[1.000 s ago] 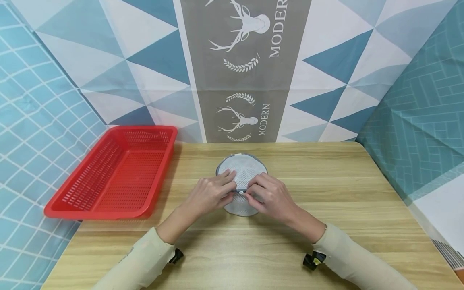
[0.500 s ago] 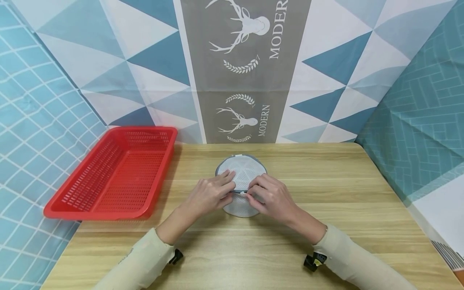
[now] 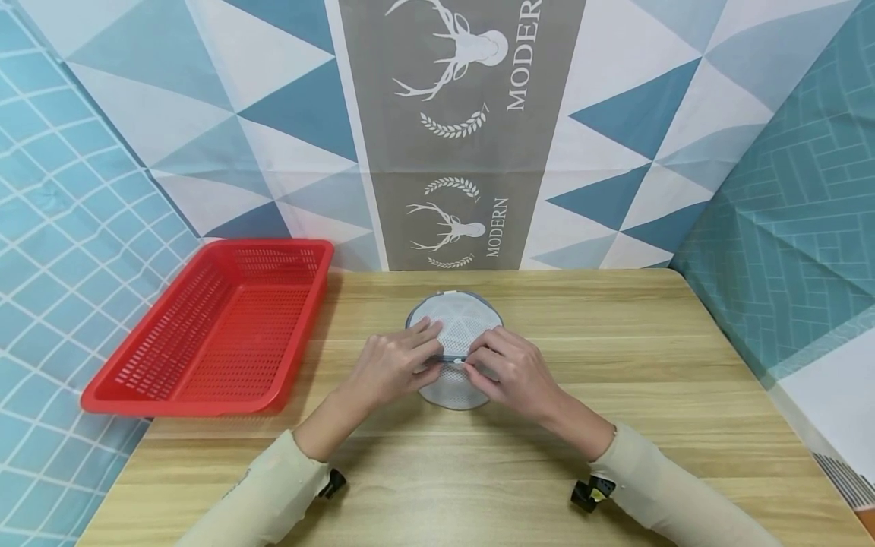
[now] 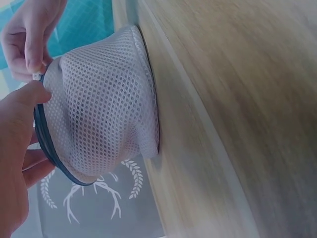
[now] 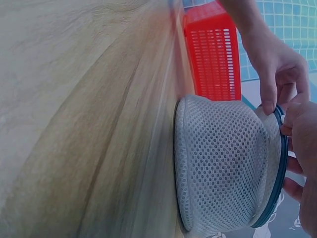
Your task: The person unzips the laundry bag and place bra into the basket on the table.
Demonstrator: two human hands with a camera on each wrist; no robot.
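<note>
A round white mesh laundry bag (image 3: 454,391) with a dark blue zipped rim (image 4: 47,136) stands on the table in front of me. My left hand (image 3: 395,363) grips the rim at the bag's near left, thumb on the mesh side in the right wrist view. At the near right, my right hand (image 3: 509,371) pinches the small white zipper pull (image 4: 36,76) between thumb and fingertips. The two hands' fingertips are close together on the zipper. The mesh top (image 3: 456,311) bulges up behind them. How far the zipper is open cannot be made out.
A red perforated plastic basket (image 3: 246,334) stands on the left of the wooden table (image 3: 615,342). Behind the table hangs a patterned cloth (image 3: 472,144) with deer heads and triangles. Wrist cameras sit under both sleeves.
Both hands keep nearly the same place on the bag. The white zipper pull shows very slightly further right along the rim than a second ago.
</note>
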